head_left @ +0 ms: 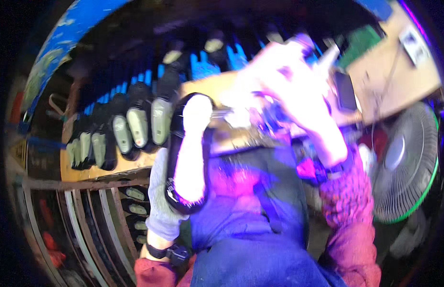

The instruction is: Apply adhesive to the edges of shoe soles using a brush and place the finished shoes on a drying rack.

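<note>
My left hand (161, 203), in a grey glove, grips a black shoe piece with a white inner face (191, 148) from its left side and holds it upright over my lap. My right hand (291, 93) is bare, overexposed and blurred. It is closed around a small tool whose thin metal tip (223, 113) touches the top right of the shoe piece. The tool's body is hidden in the glare. Both wrists wear dark bands, and the sleeves are dark red.
A row of several black shoe pieces with pale insoles (136, 126) lies on a wooden board (136, 165) to the left. A slatted rack (95, 225) holds more below. A round fan (406, 162) stands at the right under a cardboard sheet (399, 71). Blue cloth (250, 229) covers my lap.
</note>
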The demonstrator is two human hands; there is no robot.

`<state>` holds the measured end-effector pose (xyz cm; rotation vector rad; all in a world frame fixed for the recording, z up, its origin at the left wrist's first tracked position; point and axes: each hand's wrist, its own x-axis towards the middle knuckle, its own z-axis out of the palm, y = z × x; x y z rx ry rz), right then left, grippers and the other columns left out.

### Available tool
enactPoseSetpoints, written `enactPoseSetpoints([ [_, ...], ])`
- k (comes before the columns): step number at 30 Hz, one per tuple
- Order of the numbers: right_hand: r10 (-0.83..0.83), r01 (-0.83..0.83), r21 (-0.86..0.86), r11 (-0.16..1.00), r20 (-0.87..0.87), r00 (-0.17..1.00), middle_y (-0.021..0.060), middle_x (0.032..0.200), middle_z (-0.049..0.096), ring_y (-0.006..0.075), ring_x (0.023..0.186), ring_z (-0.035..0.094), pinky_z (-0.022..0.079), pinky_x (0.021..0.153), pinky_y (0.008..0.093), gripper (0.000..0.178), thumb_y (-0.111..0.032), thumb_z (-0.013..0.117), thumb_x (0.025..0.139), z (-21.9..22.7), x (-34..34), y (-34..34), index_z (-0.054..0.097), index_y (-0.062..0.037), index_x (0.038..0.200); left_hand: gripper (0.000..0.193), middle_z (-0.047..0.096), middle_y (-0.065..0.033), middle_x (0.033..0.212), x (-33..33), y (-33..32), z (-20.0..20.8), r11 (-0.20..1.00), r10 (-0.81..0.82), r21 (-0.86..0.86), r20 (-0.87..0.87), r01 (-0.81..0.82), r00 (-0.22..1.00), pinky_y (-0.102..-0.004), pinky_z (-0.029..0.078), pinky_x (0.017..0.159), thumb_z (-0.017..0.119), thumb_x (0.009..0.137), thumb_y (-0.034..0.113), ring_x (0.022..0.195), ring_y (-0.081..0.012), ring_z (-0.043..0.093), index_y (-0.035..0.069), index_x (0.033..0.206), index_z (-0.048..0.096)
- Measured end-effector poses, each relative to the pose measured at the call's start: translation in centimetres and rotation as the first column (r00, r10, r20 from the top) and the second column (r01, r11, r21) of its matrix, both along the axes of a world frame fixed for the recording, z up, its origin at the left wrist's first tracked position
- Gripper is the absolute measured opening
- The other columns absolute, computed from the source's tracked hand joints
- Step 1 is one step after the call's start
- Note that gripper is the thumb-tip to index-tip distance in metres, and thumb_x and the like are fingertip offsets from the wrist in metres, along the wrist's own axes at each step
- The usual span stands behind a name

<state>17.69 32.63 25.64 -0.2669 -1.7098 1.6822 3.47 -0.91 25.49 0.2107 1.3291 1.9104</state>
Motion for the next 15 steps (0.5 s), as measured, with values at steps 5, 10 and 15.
enactPoseSetpoints([
  [5, -0.137, 0.134, -0.101, 0.986, -0.02, 0.99, 0.0037, 0.092, 0.062, 0.0122, 0.076, 0.058, 0.046, 0.062, 0.0272, 0.022, -0.024, 0.055, 0.104, -0.1, 2.7, 0.0, 0.059, -0.0051, 0.115, 0.051, 0.06, -0.0138, 0.125, -7.6, 0.5, 7.4, 0.975, -0.219, -0.017, -0.247, 0.222, 0.944, -0.0315, 0.047, 0.097, 0.053, 0.103, 0.033, 0.112, -0.0178, 0.06, -0.004, 0.138, 0.046],
  [10, -0.255, 0.254, -0.163, 0.953, 0.014, 0.967, 0.0067, 0.081, 0.06, 0.0144, 0.062, 0.058, 0.047, 0.054, 0.0273, 0.012, -0.019, 0.051, 0.105, -1.9, 3.7, 0.5, 0.049, -0.0072, 0.103, 0.06, 0.069, -0.0097, 0.092, -21.9, 8.7, 9.9, 0.891, -0.265, -0.44, -0.709, -0.116, 0.653, -0.0293, 0.054, 0.071, 0.066, 0.091, 0.048, 0.078, -0.017, 0.066, -0.007, 0.114, 0.059],
  [15, -0.362, 0.376, -0.223, 0.899, 0.102, 0.927, 0.0088, 0.078, 0.061, 0.0143, 0.055, 0.058, 0.047, 0.048, 0.026, 0.012, -0.018, 0.052, 0.105, -4.3, 4.1, 1.0, 0.048, -0.0068, 0.103, 0.056, 0.069, -0.0202, 0.114, -32.8, 18.5, 4.0, 0.618, -0.514, -0.57, -0.814, -0.541, 0.27, -0.0463, 0.052, 0.086, 0.064, 0.088, 0.057, 0.101, -0.0391, 0.066, 0.01, 0.117, 0.07],
])
